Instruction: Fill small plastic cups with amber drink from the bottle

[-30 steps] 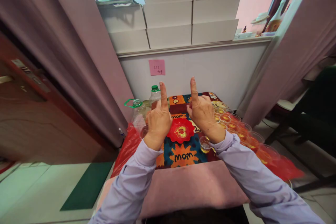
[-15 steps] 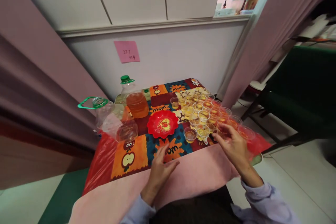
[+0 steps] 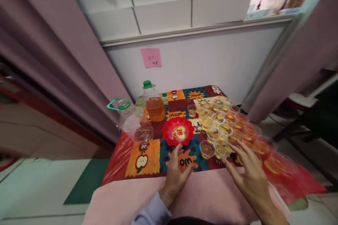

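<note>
My left hand [image 3: 176, 174] hovers over the near side of the patterned tablecloth, thumb and fingers apart with nothing in them. Just beyond its fingertips lies a red scalloped plate [image 3: 169, 132] with a yellow heart design. At the right, my right hand [image 3: 249, 174] is at the near edge of a group of clear plastic cups [image 3: 225, 129], its fingers spread. Whether its fingertips touch a cup I cannot tell. A single cup [image 3: 207, 149] stands at the near left of the group, and another cup [image 3: 192, 110] sits farther back.
A large clear jug with amber liquid [image 3: 155, 108] and a green cap stands at the back left. Beside it a clear jug [image 3: 132, 121] with a green handle leans uncapped. Behind is a white wall with a pink note [image 3: 151, 58]. Pink cloth [image 3: 148, 200] covers the table's front.
The view has shifted left, so everything appears farther right. My right hand's fingers have spread and lie flatter by the near cups. My left hand stays open near the plate.
</note>
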`<state>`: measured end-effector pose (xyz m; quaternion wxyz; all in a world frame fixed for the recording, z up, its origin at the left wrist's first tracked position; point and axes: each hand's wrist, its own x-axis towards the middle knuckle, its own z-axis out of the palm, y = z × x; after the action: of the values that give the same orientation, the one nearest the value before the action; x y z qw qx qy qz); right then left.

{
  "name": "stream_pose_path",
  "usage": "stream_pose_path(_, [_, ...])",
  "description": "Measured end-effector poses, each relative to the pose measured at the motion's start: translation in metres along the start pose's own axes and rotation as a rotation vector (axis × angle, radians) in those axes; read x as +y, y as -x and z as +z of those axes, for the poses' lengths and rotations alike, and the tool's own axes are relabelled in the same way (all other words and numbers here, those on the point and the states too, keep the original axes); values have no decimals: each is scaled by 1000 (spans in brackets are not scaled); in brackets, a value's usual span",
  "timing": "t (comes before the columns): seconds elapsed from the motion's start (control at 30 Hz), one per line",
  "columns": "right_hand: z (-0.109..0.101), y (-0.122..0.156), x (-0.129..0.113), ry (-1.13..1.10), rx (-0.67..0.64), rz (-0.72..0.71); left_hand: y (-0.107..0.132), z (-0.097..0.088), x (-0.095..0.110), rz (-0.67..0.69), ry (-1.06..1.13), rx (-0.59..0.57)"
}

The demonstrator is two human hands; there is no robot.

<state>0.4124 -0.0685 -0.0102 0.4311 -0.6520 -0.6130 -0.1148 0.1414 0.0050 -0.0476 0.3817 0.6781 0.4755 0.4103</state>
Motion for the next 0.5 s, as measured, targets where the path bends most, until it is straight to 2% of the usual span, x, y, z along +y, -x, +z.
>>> stream_pose_path(0.07, [0,3,-4,-27,1,-13,1,-37,-7,-6,-64,215])
stream_pose_path(0.17, [-1,-2,-13,-64,22,-9,-15,-105,-11,28,-111,602])
stream_pose_path(0.23, [2,-10,-27,-115,47,0,-33,-147,-13,23,-79,771])
stream_pose_path(0.27, [5,-14,-37,-157,47,2,-41,-165,-16,-12,-40,815])
stream_pose_path(0.33, [20,-18,-61,-279,-16,-15,-55,-188,-26,-79,-11,821])
stream_pose_path(0.37, [31,-17,-73,-343,-83,-30,-58,-193,-32,-118,0,800])
stream_pose_path(0.43, [63,-10,-94,-428,-257,-82,-60,-189,-49,-211,11,703])
stream_pose_path(0.5, [102,-2,-107,-368,-370,-121,-56,-175,-64,-293,0,639])
